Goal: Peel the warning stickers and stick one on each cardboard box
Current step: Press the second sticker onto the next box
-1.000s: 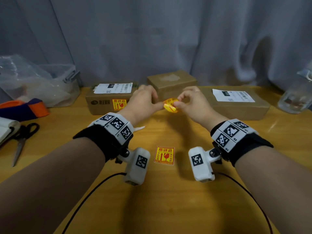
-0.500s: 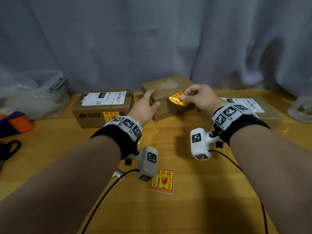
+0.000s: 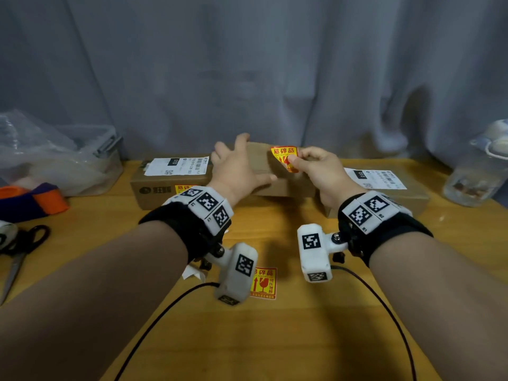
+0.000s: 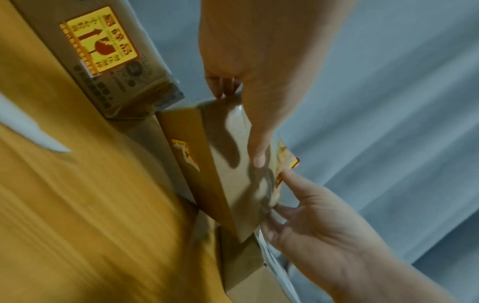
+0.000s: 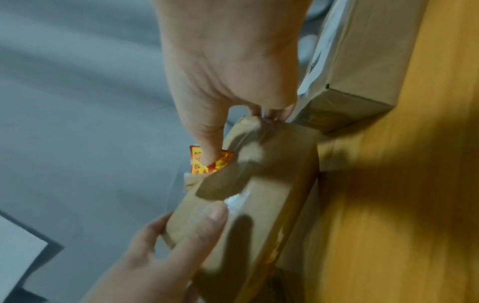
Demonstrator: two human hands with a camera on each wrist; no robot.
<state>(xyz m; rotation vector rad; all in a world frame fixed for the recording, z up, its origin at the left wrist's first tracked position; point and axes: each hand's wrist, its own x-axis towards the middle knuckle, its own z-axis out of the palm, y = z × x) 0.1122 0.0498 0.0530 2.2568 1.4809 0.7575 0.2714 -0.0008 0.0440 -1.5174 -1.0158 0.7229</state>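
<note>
At the worktop's (image 3: 275,339) far edge, the left cardboard box (image 3: 154,188) already wears a warning sticker (image 3: 183,188) on its front face. My left hand (image 3: 236,171) lies spread and relaxed over the middle box (image 3: 275,185), fingers on its top, thumb along the near side. My right hand (image 3: 319,169) pinches a peeled sticker (image 3: 284,158) between thumb and forefinger, just above that box's top. The right box (image 3: 412,196) stands beside it. Another sticker (image 3: 264,283) lies flat mid-worktop, nearer me.
</note>
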